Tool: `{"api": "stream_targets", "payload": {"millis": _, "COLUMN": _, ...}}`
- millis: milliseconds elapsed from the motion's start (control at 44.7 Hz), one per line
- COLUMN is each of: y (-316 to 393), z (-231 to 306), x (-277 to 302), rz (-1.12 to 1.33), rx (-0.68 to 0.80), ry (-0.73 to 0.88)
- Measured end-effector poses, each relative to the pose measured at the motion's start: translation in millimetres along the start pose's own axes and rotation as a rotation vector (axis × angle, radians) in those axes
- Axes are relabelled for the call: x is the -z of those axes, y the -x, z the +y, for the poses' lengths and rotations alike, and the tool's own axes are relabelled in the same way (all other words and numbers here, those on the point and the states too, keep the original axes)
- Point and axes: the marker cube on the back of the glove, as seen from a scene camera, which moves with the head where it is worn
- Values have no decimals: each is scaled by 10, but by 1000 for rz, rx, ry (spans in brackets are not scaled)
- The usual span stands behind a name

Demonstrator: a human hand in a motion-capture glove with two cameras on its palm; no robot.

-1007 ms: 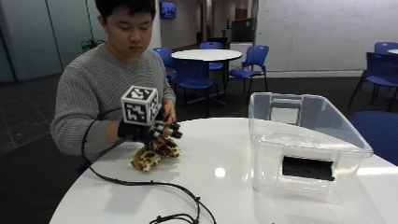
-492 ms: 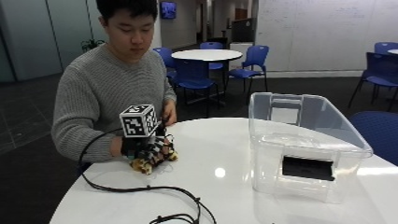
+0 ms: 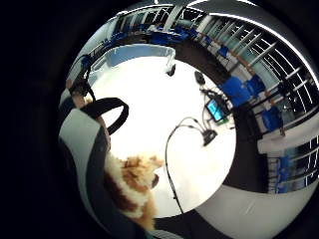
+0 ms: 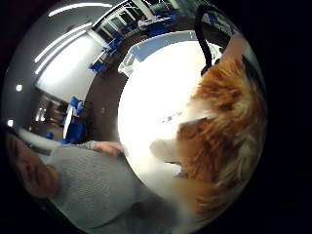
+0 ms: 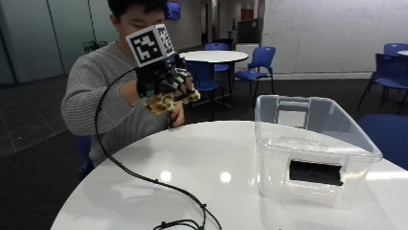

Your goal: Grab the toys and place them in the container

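Plush toy (image 5: 171,99), orange, brown and white, is gripped in the curled fingers of the gloved right hand (image 5: 161,81) and is held in the air above the near edge of the white desk (image 5: 210,167). Well apart on the desk, the clear container (image 5: 310,148) is seen.

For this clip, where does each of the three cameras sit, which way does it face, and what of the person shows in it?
Outside view: across the round table, facing the seated person; shows torso, gloved right hand gripping the plush toy in the air, clear container beside.
Little finger side palm view: on the raised palm, looking down at the table; black strap, toy.
Thumb side palm view: same palm; toy, grey sleeve, bare hand.
Shared: toy, table, container.
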Motion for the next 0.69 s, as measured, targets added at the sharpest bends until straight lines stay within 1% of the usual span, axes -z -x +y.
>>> {"api": "stream_targets", "payload": {"millis": 90, "y": 115, "z": -253, "x": 2, "rz": -71, "rx": 6, "ry": 21}}
{"api": "stream_targets", "payload": {"millis": 157, "y": 214, "z": -566, "x": -58, "rz": -155, "rx": 6, "ry": 33}}
{"api": "stream_targets", "payload": {"millis": 201, "y": 266, "z": -869, "x": -142, "rz": -168, "rx": 17, "ry": 29}}
{"api": "stream_targets", "payload": {"millis": 246, "y": 316, "z": -1272, "x": -288, "rz": -118, "rx": 31, "ry": 12}}
{"api": "stream_targets", "payload": {"millis": 291, "y": 472, "z": -1712, "x": -459, "rz": -112, "rx": -8, "ry": -1}}
{"api": "stream_targets", "payload": {"millis": 358, "y": 849, "z": -2265, "x": -713, "rz": -166, "rx": -91, "ry": 2}}
{"api": "stream_targets", "payload": {"millis": 425, "y": 1081, "z": -2656, "x": -970, "rz": -128, "rx": -84, "ry": 26}}
{"api": "stream_targets", "payload": {"millis": 537, "y": 1270, "z": -3014, "x": -1292, "rz": -76, "rx": -2, "ry": 71}}
{"api": "stream_targets", "payload": {"millis": 627, "y": 1334, "z": -3120, "x": -1456, "rz": -82, "rx": 51, "ry": 104}}
{"api": "stream_targets", "payload": {"millis": 694, "y": 1311, "z": -3148, "x": -1566, "rz": -63, "rx": 49, "ry": 125}}
